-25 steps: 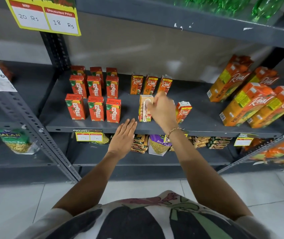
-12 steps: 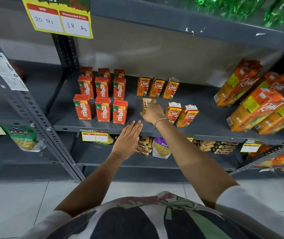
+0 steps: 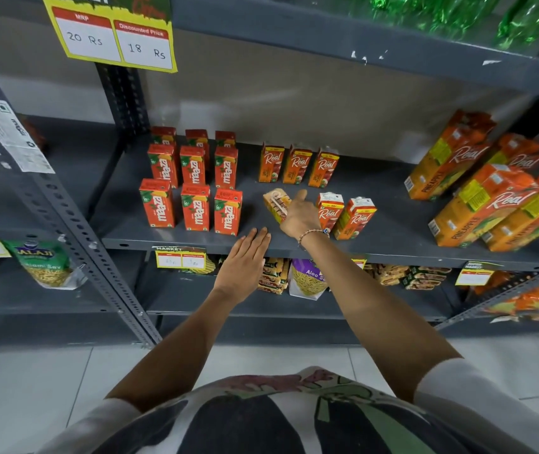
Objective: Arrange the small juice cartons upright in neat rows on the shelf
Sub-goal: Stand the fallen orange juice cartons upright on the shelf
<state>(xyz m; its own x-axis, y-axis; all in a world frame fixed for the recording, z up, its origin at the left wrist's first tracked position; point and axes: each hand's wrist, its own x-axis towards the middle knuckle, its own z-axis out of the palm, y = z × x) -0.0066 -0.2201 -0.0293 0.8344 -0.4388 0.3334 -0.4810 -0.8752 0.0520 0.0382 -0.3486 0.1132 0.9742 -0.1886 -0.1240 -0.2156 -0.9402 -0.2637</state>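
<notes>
Small red Maaza cartons (image 3: pixel 195 206) stand upright in three rows of three on the left of the grey shelf (image 3: pixel 392 247). Three small orange Real cartons (image 3: pixel 297 165) form a back row. Two more Real cartons (image 3: pixel 328 209) (image 3: pixel 355 217) stand in front of them. My right hand (image 3: pixel 299 216) grips another small carton (image 3: pixel 276 204) just left of those two; its straw side faces me and it leans a little. My left hand (image 3: pixel 245 262) hovers flat, fingers extended, at the shelf's front edge, holding nothing.
Large Real pineapple cartons (image 3: pixel 484 204) lean together on the shelf's right end. A yellow price card (image 3: pixel 114 34) hangs from the shelf above, under green bottles (image 3: pixel 441 11). Snack packets (image 3: pixel 307 276) fill the lower shelf. A perforated upright post (image 3: pixel 74 221) stands at left.
My right hand has carried the straw-side carton back and left into the gap beside the two front Real cartons. The left hand has stayed at the shelf edge.
</notes>
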